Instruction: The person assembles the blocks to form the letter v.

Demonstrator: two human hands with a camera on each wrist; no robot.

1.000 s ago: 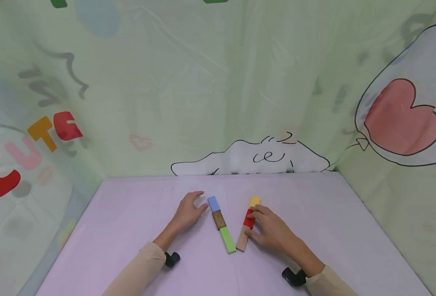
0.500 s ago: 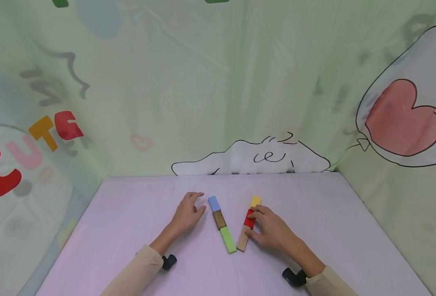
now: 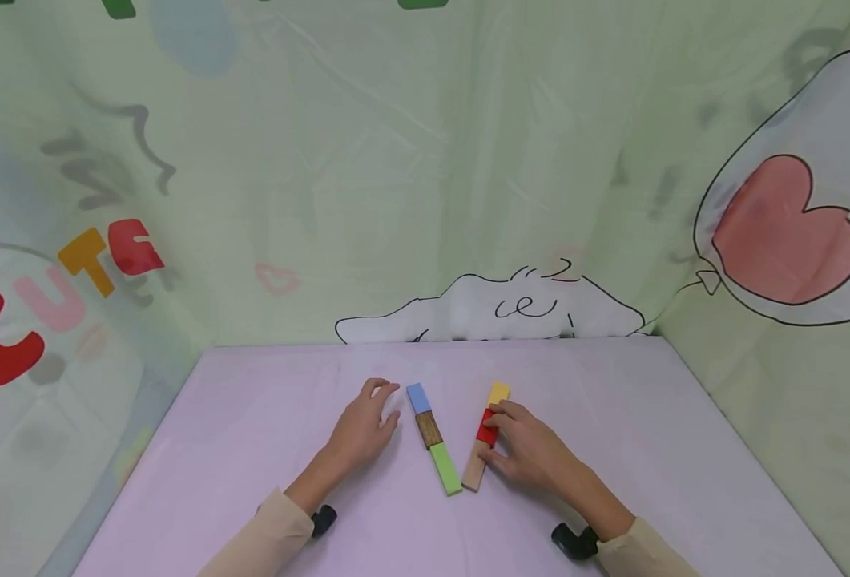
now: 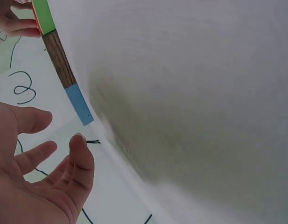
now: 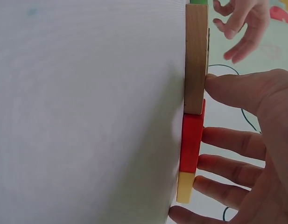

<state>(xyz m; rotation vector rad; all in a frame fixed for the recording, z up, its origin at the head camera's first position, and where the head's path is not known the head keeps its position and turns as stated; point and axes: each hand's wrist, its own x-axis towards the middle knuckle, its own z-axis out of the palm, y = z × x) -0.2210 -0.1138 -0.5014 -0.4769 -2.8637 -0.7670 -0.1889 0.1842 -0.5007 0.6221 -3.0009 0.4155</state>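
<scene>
Two slanting rows of small wooden blocks lie on the table, their near ends close together in the head view. The left row runs from a blue block (image 3: 418, 397) through a dark brown wood-grain block (image 3: 429, 430) to a green block (image 3: 446, 470). In the right row are a yellow block (image 3: 498, 391), a red block (image 3: 486, 435) and a plain wood block (image 3: 473, 471). My right hand (image 3: 533, 447) rests on this row, thumb on the plain block and fingertips against the red and yellow ones. Beside the blue block, my left hand (image 3: 360, 426) hovers with relaxed fingers, touching nothing.
A pale lilac cloth covers the table (image 3: 251, 401). Its back edge meets a printed curtain (image 3: 367, 184), which also hangs along both sides. Each wrist wears a black camera (image 3: 574, 542).
My left hand has drawn back slightly to the left and toward me, away from the blue block. The right hand and both block rows have stayed in place.
</scene>
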